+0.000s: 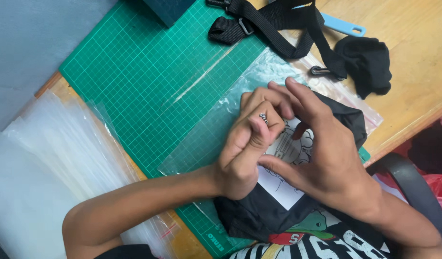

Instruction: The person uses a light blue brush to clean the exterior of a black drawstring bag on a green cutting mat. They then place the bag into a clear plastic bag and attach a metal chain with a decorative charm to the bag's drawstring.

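Note:
My left hand (pixel 247 144) is curled into a loose fist, a ring on one finger, pressing on a white printed label (pixel 283 165) on a folded black garment (pixel 273 211). My right hand (pixel 321 153) spreads over the same label, thumb under it and fingers reaching toward the left hand's knuckles. The garment lies partly under a clear plastic zip bag (pixel 230 110) on a green cutting mat (pixel 149 72). Which hand actually pinches the label is hidden by the fingers.
A stack of clear plastic bags (pixel 48 163) lies at the left. Black webbing straps with buckles (pixel 273 24), a black cloth piece (pixel 367 62) and a light blue handle (pixel 343 25) sit at the top on the wooden table (pixel 417 38). Red plastic (pixel 439 184) shows at right.

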